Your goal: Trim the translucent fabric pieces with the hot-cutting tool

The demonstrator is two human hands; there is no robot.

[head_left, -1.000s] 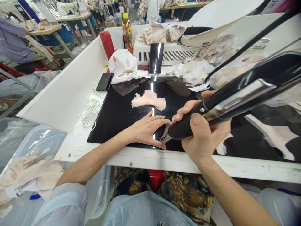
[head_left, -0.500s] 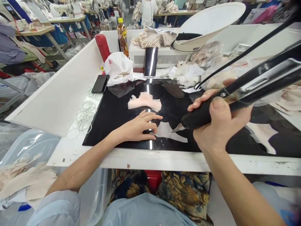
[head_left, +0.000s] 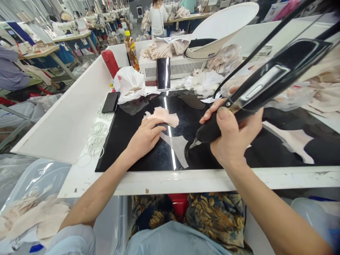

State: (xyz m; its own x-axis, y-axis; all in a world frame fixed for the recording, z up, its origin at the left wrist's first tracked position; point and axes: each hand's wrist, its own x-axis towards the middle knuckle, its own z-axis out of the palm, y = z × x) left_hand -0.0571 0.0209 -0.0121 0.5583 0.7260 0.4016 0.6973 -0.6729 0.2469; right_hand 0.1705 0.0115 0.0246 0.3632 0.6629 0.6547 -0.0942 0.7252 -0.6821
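Note:
My right hand [head_left: 231,134] grips a black corded tool [head_left: 209,131] with a thin pointed metal tip and a silver plate along its body. Its tip is beside the right edge of a small sheer white fabric piece [head_left: 179,147], apart from it or just touching; I cannot tell. My left hand [head_left: 146,136] is open, palm down, fingers stretched forward. One fingertip is at the narrow upper-left end of the sheer piece, while others reach the near edge of a pale pink fabric stack [head_left: 162,116]. Beneath everything lies a glossy black sheet [head_left: 132,156].
Another pale fabric piece [head_left: 294,140] lies to the right. White rings [head_left: 97,136] and a phone [head_left: 110,102] line the left side. Behind are a plastic bag [head_left: 130,83], red flask [head_left: 109,63], drink bottle [head_left: 132,51] and cream hat [head_left: 220,28]. A person [head_left: 157,19] stands farther back.
My left hand has moved left and away from me, to the pink stack's edge. The sheer piece has turned and shifted left. My right hand has moved slightly left with the tool.

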